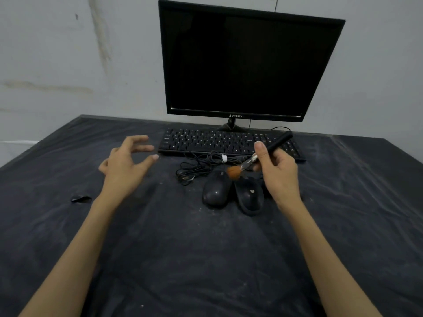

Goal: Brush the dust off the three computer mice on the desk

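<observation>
Grip: right hand (278,172) curls fingers and thumb round the black handle of a makeup-style brush (258,155); handle points toward 2 o'clock, orange bristles toward 8 o'clock.
Bristles: hang just above the front end of the left mouse (216,191); contact cannot be told.
Mice: two black ones lie side by side at the desk's centre, the left mouse and the middle mouse (249,196), nearly touching; a third is mostly hidden behind the right hand, at 3 o'clock from the middle one.
Cables: tangled black bundle (201,164) with a white tie, at 11 o'clock from the left mouse.
Left hand: left hand (127,167) is raised over the desk at 9 o'clock from the mice, fingers spread and loosely bent, holding nothing.
Keyboard: black keyboard (212,141) at 12 o'clock beyond the cables.
Monitor: dark monitor (247,62) stands behind the keyboard.
Desk: dusty black cover (183,248) over the top.
</observation>
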Demonstrator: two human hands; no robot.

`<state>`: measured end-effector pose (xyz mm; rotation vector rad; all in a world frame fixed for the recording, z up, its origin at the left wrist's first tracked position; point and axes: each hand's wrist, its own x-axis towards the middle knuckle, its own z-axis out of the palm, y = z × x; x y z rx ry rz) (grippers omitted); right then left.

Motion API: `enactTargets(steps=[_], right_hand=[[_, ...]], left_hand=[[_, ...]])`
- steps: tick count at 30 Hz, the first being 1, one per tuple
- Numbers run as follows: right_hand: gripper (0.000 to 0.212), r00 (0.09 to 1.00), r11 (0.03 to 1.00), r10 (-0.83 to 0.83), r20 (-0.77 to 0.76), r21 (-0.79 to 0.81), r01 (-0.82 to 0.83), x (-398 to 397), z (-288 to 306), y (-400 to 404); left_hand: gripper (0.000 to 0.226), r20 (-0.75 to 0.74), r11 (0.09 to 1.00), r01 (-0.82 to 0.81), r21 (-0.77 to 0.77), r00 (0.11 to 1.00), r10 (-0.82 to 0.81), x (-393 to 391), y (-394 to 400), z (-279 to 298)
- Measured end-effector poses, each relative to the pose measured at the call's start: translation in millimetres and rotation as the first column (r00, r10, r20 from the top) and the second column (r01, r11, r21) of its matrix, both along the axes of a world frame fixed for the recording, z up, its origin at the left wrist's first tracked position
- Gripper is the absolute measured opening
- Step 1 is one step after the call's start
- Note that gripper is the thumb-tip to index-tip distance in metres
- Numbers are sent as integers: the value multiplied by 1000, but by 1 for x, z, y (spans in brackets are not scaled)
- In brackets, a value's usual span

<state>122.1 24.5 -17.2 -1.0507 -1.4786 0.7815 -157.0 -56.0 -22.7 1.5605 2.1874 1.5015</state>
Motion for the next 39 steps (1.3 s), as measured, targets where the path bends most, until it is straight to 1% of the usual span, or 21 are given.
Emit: enactTargets(steps=[2,4,6,8,9,10,14,17,21,24,26,28,31,34,36,39], right_hand=[[44,992,998,53,114,-32,-50,-13,-2,-1],[48,956,993,109,272,-76,-91,-31,-4,-3],[60,877,982,181,445,-134,-134,-54,-8,-9],[68,761,967,250,598,-188,-170,-77,-10,-16],[69,710,964,267,651,-196,-182,-88,-12,-18],[68,675,963,269,687,-194,-187,-98,-12,-21],[59,590,967,255,766,-197,-161,-130,-10,-23],[52,538,980,198,819,-146,-138,-143,-14,-25],[55,479,991,124,869,-84,-104,-151,-19,-27],[55,481,992,114,869,-78,-95,-151,-19,-28],[52,512,993,112,852,-82,-81,-146,-18,-28],[45,556,995,100,825,-74,-69,-139,-17,-28],[44,624,997,74,778,-60,-44,-123,-13,-28],[36,677,993,119,727,-105,-61,-101,-5,-33],[31,705,991,132,697,-119,-68,-87,4,-40],[33,731,993,114,673,-94,-68,-57,21,-52]], left_hand=[[37,31,1000,-4,23,1000,3,-3,-3,3],[35,53,999,0,34,999,-1,-3,-3,5],[34,64,999,-10,42,998,7,-3,-4,6],[32,67,999,-13,52,998,9,-3,-5,6],[32,70,998,-13,56,998,9,-4,-5,6],[31,71,998,-16,57,997,12,-4,-5,6],[29,70,999,-24,45,997,21,-5,-5,6],[29,63,999,-28,39,998,25,-4,-4,4],[31,34,1000,-3,11,999,2,2,-1,0],[29,14,999,32,-28,999,-32,8,2,-4],[28,-10,998,52,-45,999,-53,10,3,-6],[27,-16,995,86,-52,996,-87,11,4,-9],[25,4,983,178,-47,984,-178,15,5,-10],[25,1,959,285,-2,959,-285,30,2,-8],[25,-27,935,355,-5,934,-355,43,-2,-1],[22,-88,890,454,29,888,-450,59,-13,13]])
